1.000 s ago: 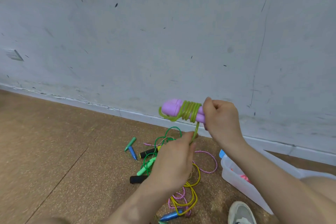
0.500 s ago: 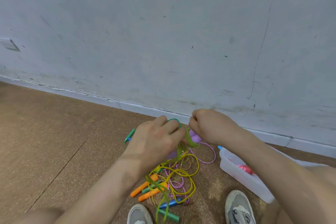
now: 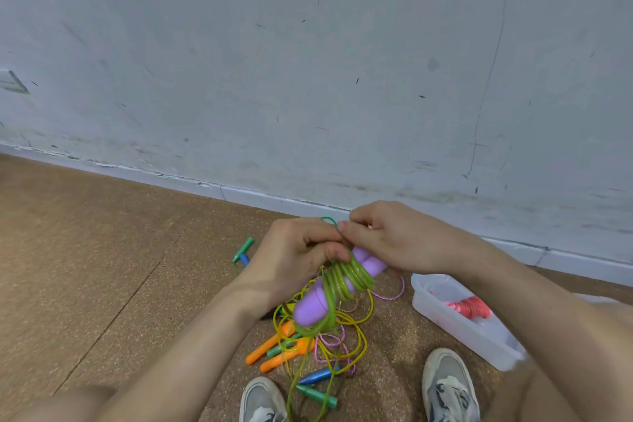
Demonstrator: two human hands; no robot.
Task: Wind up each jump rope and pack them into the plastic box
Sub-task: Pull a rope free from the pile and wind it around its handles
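Purple plastic handles [image 3: 310, 307] wound in translucent green cord [image 3: 351, 276] were gripped by the curled fingers of the left hand [image 3: 294, 260]. Just beside them, the cord was pinched between closed fingertips of the right hand [image 3: 387, 240].

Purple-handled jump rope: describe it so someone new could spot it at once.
Below the grey wall, on the brown floor, lies a tangle of loose ropes. Just above it, the left hand and right hand hold the purple-handled jump rope. Only it has fat lilac handles bound in green coils; the rest show thin orange, blue or green handles.
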